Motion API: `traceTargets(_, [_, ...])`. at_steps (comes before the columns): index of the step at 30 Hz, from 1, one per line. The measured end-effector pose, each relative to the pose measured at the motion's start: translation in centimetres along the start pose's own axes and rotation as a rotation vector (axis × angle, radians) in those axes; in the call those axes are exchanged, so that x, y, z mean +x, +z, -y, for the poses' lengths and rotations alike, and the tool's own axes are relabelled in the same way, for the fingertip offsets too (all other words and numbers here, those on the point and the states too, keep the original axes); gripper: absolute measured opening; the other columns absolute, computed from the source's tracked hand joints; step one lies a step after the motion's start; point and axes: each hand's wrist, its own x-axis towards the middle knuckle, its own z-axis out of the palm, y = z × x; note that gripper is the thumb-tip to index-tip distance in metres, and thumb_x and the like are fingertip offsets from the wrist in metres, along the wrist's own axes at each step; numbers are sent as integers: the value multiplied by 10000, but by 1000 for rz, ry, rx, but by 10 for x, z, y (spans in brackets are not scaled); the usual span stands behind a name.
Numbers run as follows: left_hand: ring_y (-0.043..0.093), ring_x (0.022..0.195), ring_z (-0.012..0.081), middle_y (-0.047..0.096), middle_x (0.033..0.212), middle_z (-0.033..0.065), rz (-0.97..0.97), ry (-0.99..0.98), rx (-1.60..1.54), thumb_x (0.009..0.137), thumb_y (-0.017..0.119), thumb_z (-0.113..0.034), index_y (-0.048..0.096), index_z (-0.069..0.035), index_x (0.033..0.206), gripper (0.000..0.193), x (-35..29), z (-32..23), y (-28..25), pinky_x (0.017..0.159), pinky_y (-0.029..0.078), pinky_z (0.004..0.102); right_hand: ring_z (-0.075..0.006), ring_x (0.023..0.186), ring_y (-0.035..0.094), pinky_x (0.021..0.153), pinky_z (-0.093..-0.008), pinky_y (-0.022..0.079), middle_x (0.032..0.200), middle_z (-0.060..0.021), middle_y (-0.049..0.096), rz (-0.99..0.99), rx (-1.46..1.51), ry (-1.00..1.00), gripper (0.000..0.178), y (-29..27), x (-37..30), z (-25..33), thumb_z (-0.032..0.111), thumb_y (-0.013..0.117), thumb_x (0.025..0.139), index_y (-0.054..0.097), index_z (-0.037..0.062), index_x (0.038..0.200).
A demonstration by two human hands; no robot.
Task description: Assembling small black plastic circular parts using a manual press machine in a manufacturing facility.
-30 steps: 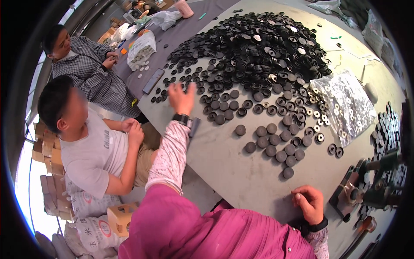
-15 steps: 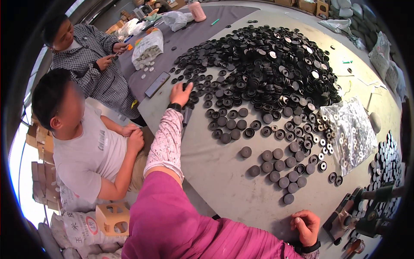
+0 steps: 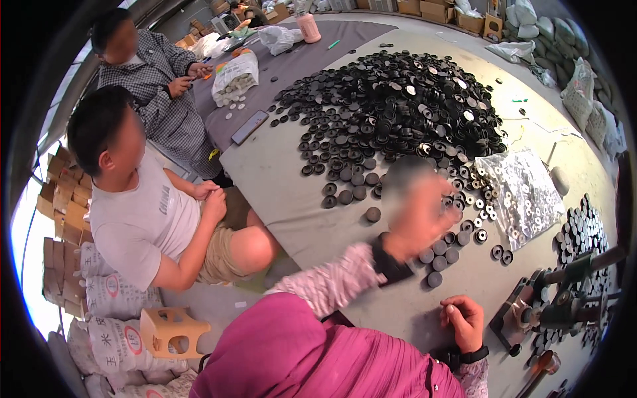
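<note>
On the counter (image 3: 298, 213) there is one big heap of black caps (image 3: 411, 109), too many for counting, and more caps are spread in front of it. The left hand (image 3: 419, 215) is above the near part of these caps; it is blurred, so one cannot tell if its fingers are apart or closed on a cap. Just beside its wrist at least five caps (image 3: 439, 263) lie in a cluster, and one single cap (image 3: 373, 214) lies to the left. The right hand (image 3: 464, 323) is near the front edge of the counter, its fingers bent and the thumb close to them; whether something is between them cannot be told. To the right lie two caps (image 3: 507, 257) side by side, then one clear plastic bag (image 3: 531, 199) with many pale rings in and beside it, which cannot be counted exactly. One press (image 3: 567, 302) stands at the right side. One phone (image 3: 250, 127) lies near the left edge, where two other persons, one in a grey shirt (image 3: 142, 222) and one in checked clothes (image 3: 149, 99), are beside the counter.
</note>
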Motion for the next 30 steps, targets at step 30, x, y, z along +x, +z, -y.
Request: traceTargets(30, [702, 795, 231, 730, 873, 131, 758, -324, -336, 885, 728, -296, 735, 6, 968, 314, -81, -7, 89, 733, 549, 358, -140, 708, 659, 640, -268, 518, 850, -57, 698, -17, -136, -53, 102, -10, -4, -21, 33, 583, 985, 645, -22, 1045])
